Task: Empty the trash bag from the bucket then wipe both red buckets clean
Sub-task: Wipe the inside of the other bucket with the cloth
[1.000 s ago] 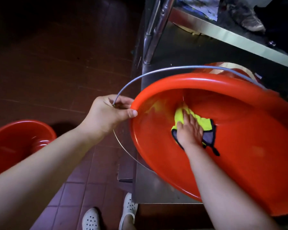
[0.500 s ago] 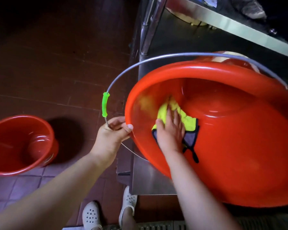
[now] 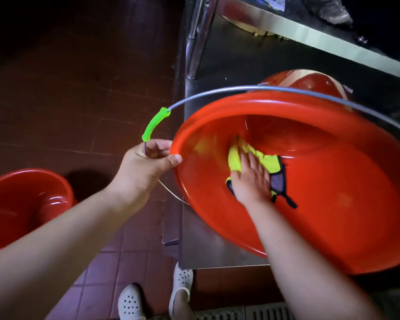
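Under the right hand [image 3: 252,179], flat and open, the yellow cloth [image 3: 261,162] has swept rightward across the tilted red bucket [image 3: 333,204] wall. Left hand [image 3: 146,165] still pinches rim and wire handle [image 3: 217,93]; wiping ongoing, second bucket [image 3: 26,199] likely next.

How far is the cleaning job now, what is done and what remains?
Done, apparently: no trash bag shows in either bucket. In hand: the left hand grips the tilted bucket at its rim while the right hand presses a yellow cloth inside. Left: whether the second bucket on the floor has been wiped cannot be told.
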A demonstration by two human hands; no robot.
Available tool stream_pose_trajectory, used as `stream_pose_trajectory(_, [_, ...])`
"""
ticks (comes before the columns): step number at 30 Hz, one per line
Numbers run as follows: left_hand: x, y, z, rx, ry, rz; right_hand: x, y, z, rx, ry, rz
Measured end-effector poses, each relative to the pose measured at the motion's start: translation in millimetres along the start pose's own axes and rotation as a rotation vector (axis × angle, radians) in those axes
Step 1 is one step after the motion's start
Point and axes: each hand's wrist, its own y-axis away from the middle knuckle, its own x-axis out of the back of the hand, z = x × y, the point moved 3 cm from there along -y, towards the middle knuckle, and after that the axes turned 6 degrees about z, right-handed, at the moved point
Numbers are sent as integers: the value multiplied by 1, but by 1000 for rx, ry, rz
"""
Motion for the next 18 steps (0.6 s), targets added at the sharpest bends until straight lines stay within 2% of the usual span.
stream_pose_trajectory(2, [-1, -2, 6, -19, -13, -25, 0, -23, 10, -43, 14, 7])
stream_pose_trajectory(6, [3, -1, -4, 16, 14, 47, -6, -45, 14, -41, 27, 1])
stream_pose_trajectory(10, [3, 25, -47, 217, -48, 51, -9, -36, 7, -68, -17, -18])
stream_pose_trajectory(13, [0, 36, -62, 287, -14, 93, -5, -7, -10, -49, -72, -3])
stream_pose_trajectory(18, [-5, 38, -62, 240, -1, 130, 0, 95, -59, 135, -155, 25])
